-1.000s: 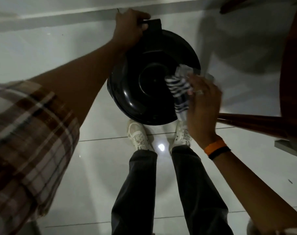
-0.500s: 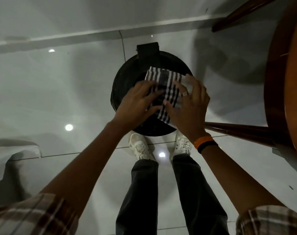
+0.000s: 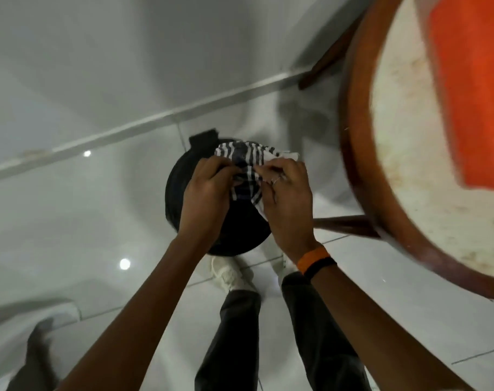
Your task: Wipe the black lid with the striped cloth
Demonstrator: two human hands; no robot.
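A round black lid [image 3: 240, 230] with a tab at its far edge lies below my hands, above the white floor near my feet. The striped black-and-white cloth [image 3: 247, 165] is bunched over the lid's far right part. My left hand [image 3: 207, 193] pinches the cloth's left side. My right hand [image 3: 286, 198], with a ring and an orange and black wristband, grips the cloth's right side. Both hands hide the lid's middle. I cannot tell what carries the lid.
A round wooden table [image 3: 361, 170] with a pale top and an orange thing [image 3: 471, 88] on it fills the right side; its legs run close to the lid. My white shoes [image 3: 231, 273] stand on the glossy tiled floor [image 3: 70, 221]. A wall base runs behind.
My left hand left the lid's tab and came onto the cloth. Both hands now bunch the cloth, which lay flatter half a second ago. The view has swung toward the table.
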